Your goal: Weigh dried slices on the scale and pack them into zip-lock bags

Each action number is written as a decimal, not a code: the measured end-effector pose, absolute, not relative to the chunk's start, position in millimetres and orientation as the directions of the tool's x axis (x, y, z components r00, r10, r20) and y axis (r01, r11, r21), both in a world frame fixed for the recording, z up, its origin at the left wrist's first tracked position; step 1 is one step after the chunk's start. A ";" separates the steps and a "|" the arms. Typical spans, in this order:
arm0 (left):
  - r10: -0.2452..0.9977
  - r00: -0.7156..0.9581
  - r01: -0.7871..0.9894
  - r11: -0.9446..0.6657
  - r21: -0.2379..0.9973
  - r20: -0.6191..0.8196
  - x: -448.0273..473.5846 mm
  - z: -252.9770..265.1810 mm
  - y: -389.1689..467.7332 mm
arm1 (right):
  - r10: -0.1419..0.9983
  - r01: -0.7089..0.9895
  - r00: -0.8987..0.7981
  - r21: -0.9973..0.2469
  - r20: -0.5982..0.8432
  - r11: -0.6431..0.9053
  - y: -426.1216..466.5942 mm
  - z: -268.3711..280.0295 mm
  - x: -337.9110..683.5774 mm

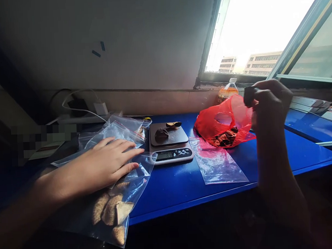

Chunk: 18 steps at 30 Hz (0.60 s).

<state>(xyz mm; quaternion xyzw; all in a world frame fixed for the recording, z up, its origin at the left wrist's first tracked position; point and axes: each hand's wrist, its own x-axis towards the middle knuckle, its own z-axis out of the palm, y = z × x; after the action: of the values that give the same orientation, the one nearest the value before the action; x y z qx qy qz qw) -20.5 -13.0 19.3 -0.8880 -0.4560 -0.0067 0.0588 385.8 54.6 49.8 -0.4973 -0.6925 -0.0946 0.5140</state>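
Currently, right hand [272, 97] grips a dark, irregular piece [249, 96] near the crinkled red plastic bag [212, 116]; left hand [115, 159], spread wide, lies over a clear plastic bag [144, 172].

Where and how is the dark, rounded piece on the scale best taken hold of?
Probably by its left and right sides, pinched from above and the near side. The dark, rounded piece stands up from the flat weighing plate, leaving its sides exposed, while the plate's other piece lies behind and to its right, crowding the far side.
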 end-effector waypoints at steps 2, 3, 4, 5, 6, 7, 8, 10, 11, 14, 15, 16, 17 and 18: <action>0.820 0.571 0.819 -0.565 -0.099 0.050 -19.3 20.4 -12.6 | 0.505 0.683 0.004 -0.372 0.863 0.629 49.5 41.7 355.9; 0.826 0.562 0.825 -0.556 -0.103 0.038 -18.5 21.1 -12.3 | 0.542 0.671 -0.095 -0.349 0.835 0.654 48.6 35.7 339.7; 0.832 0.554 0.829 -0.549 -0.110 0.024 -17.7 21.7 -11.9 | 0.553 0.665 -0.263 -0.267 0.791 0.698 48.9 29.1 324.1; 0.836 0.549 0.832 -0.543 -0.115 0.017 -17.1 22.0 -11.4 | 0.556 0.647 -0.400 -0.205 0.728 0.735 50.2 22.2 310.1; 0.838 0.546 0.833 -0.541 -0.117 0.016 -16.7 21.9 -10.8 | 0.554 0.620 -0.505 -0.169 0.662 0.766 52.2 15.4 298.3; 0.838 0.546 0.833 -0.541 -0.115 0.019 -16.8 21.4 -10.0 | 0.541 0.598 -0.574 -0.138 0.614 0.790 54.5 9.2 289.2; 0.836 0.548 0.833 -0.542 -0.113 0.026 -17.1 20.6 -9.2 | 0.535 0.584 -0.613 -0.123 0.582 0.803 56.6 4.0 282.7; 0.833 0.551 0.832 -0.545 -0.110 0.044 -18.3 18.5 -8.1 | 0.538 0.587 -0.624 -0.114 0.567 0.802 58.9 -2.2 276.6; 0.833 0.551 0.832 -0.544 -0.109 0.051 -19.0 17.6 -8.0 | 0.545 0.597 -0.610 -0.118 0.575 0.794 59.0 -3.0 276.3; 0.833 0.550 0.833 -0.544 -0.104 0.053 -20.1 18.4 -10.3 | 0.558 0.608 -0.536 -0.168 0.634 0.776 56.5 2.5 282.7; 0.834 0.550 0.833 -0.544 -0.096 0.046 -19.7 19.9 -11.8 | 0.562 0.606 -0.502 -0.196 0.657 0.771 55.9 5.5 286.5; 0.835 0.548 0.835 -0.544 -0.084 0.037 -18.9 22.1 -13.5 | 0.572 0.607 -0.461 -0.230 0.678 0.761 55.9 8.2 290.9; 0.838 0.544 0.838 -0.542 -0.071 0.026 -17.5 24.8 -15.2 | 0.587 0.610 -0.411 -0.267 0.698 0.746 56.5 10.1 295.5; 0.844 0.537 0.843 -0.535 -0.058 0.012 -15.6 27.8 -16.9 | 0.603 0.618 -0.358 -0.304 0.713 0.726 58.0 11.1 299.9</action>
<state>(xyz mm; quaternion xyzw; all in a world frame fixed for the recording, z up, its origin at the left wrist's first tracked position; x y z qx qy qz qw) -15.6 -16.9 27.8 -0.8762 -0.4811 0.0087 0.0286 299.9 58.0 11.1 -0.3703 -0.8239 -0.0086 0.4290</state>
